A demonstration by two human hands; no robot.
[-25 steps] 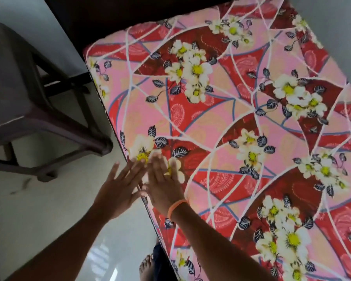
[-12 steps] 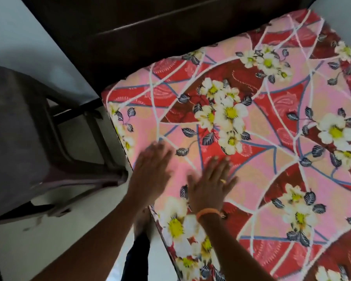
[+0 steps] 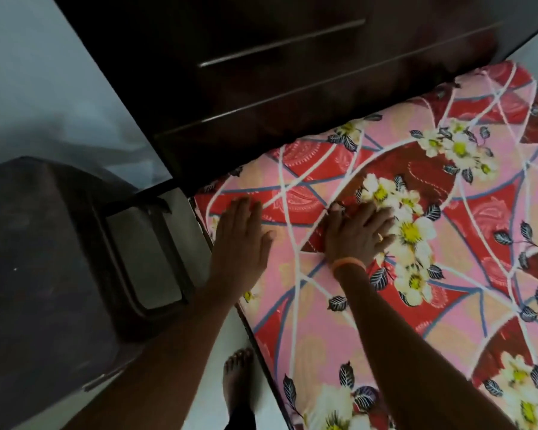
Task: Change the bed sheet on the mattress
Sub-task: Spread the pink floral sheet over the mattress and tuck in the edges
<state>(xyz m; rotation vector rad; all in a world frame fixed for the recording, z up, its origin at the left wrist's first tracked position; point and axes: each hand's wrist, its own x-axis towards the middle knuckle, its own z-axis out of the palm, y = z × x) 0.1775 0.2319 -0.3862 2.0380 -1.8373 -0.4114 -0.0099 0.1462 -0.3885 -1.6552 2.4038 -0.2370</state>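
Both hands lie flat on the bed sheet (image 3: 339,305), fingers straight: left hand (image 3: 241,243) near the corner, right hand (image 3: 359,235) just beside it further in. Beyond them stands the headboard (image 3: 261,72); left of them, a chair (image 3: 44,259). Pushing too hard toward the edge could drag the sheet crooked or untuck the corner.
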